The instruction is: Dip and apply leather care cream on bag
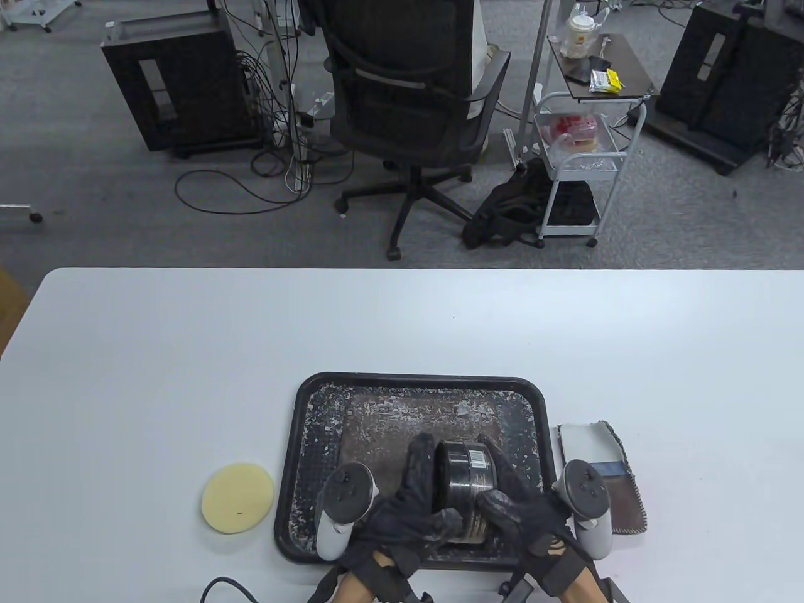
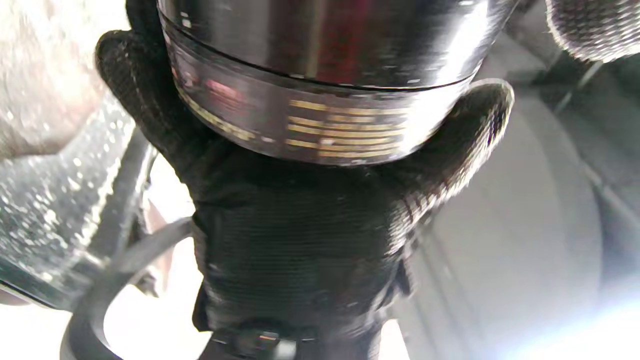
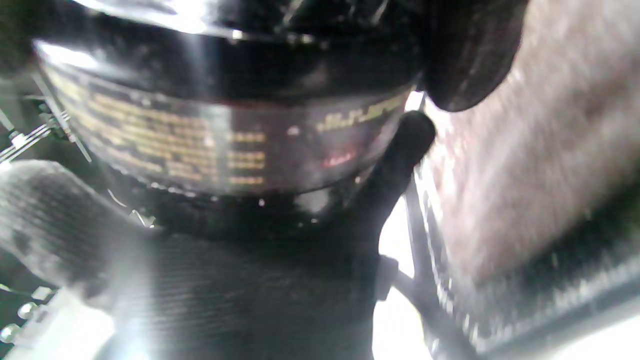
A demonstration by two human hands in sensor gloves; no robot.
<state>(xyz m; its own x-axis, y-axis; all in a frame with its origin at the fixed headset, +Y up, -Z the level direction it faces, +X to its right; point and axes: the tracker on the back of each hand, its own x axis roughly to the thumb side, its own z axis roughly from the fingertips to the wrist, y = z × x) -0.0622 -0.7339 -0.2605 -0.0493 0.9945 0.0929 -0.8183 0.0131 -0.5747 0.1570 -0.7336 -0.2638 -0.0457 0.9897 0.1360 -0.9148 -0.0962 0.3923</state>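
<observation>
A black round jar of leather care cream point(image 1: 468, 483), with gold print and a barcode label, lies on its side between both gloved hands, just above the black tray point(image 1: 414, 379). My left hand point(image 1: 430, 487) grips its left side and my right hand point(image 1: 505, 483) grips its right side. The lid end points away from me. In the left wrist view the jar point(image 2: 325, 75) rests in my palm point(image 2: 300, 225). In the right wrist view the jar point(image 3: 225, 125) sits above my gloved palm point(image 3: 250, 280). A worn brown leather surface point(image 1: 402, 421) lies in the tray.
A round yellow sponge pad point(image 1: 237, 497) lies on the white table left of the tray. A small pouch or cloth in white, blue and brown point(image 1: 603, 471) lies right of the tray. An office chair point(image 1: 408, 94) stands beyond the table's far edge.
</observation>
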